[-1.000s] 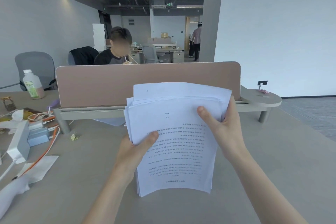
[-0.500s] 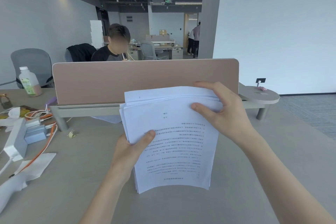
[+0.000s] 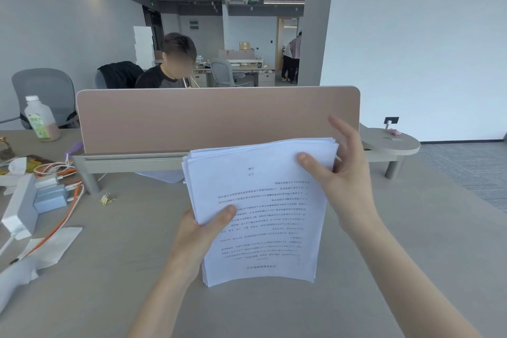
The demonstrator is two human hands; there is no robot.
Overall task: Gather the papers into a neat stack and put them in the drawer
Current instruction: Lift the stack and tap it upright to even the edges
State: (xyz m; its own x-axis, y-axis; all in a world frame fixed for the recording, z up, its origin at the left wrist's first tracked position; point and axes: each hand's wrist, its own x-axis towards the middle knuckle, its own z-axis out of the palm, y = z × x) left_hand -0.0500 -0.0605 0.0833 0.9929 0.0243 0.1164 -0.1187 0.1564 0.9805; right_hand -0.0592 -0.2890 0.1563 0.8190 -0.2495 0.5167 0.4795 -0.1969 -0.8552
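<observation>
Holding paper stack (image 3: 260, 211) upright in both hands, printed face toward camera.
Grips left edge with left hand (image 3: 203, 230), thumb on front sheet, fingers curled behind. Pinches upper right corner with right hand (image 3: 345, 181), thumb pressed on front, fingers loosely spread behind the edge, index raised clear. Stands lower edge at tabletop (image 3: 137, 269), near side of divider panel (image 3: 216, 118). Shows sheets stepped unevenly along top.

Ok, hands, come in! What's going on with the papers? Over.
Left hand grips paper stack at left edge. Right hand pinches its top right corner. Stack stands on desk, top edges uneven. No drawer in view.
</observation>
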